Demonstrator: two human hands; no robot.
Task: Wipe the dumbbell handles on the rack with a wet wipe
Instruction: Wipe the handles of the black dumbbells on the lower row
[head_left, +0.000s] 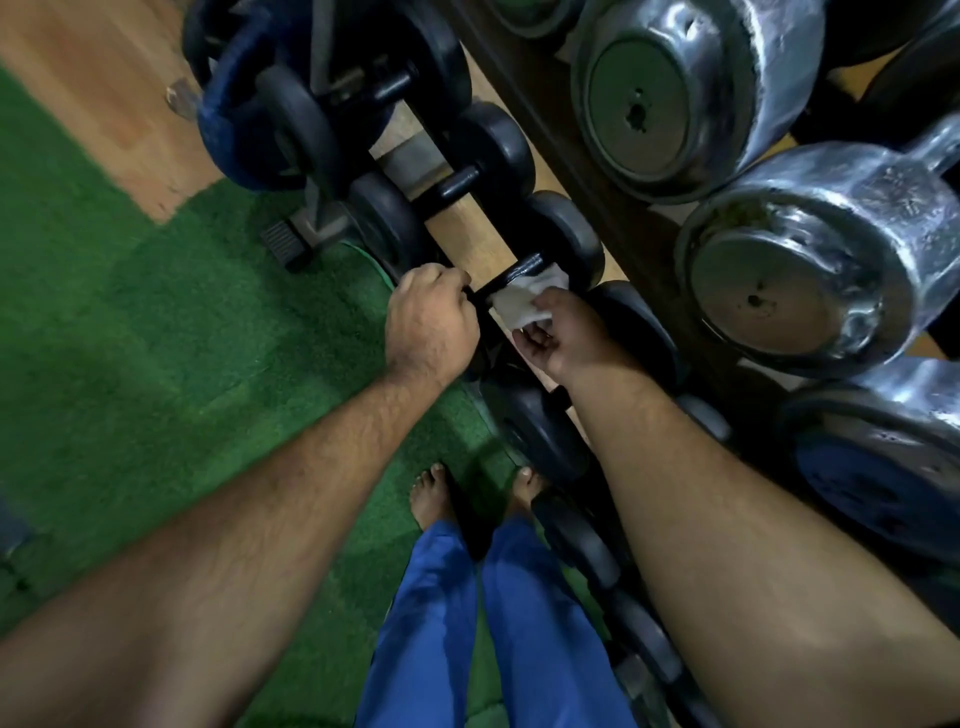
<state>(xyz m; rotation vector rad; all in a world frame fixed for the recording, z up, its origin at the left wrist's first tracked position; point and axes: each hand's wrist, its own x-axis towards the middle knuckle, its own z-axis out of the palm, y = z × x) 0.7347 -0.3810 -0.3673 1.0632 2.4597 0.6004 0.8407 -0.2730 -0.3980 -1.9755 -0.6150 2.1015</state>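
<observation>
The right hand (563, 332) pinches a crumpled white wet wipe (524, 301) between curled fingers (535, 338) and thumb, pressing the soft, creased cloth against the far part of a black dumbbell handle (511, 274). The left hand (431, 322) is closed in a fist round the near end of that same handle, knuckles up; its fingertips are tucked under and out of sight. The handle is a smooth, glossy black bar, and most of its length is covered by the two hands and the wipe.

This dumbbell lies on the lower tier of the rack (587, 171), in a diagonal row of black dumbbells (488, 150) with round, matte, rubbery-looking heads. The rack's dark rail runs between this row and a higher one of large chrome dumbbells (795, 249), whose shiny, dented heads have flat disc faces with a small hole in the middle. The nearest chrome heads are cut off by the right edge, and those at the top by the upper edge. The right forearm hides several of the black heads nearer the person, which look blurred and dim.

Below, two bare feet (431, 493) and blue trouser legs (431, 623) stand on green artificial turf (156, 338). A strip of pale wooden floor (104, 104) shows at the upper left and between the dumbbell heads. A dark foot of some stand (283, 244) rests at the turf's edge.
</observation>
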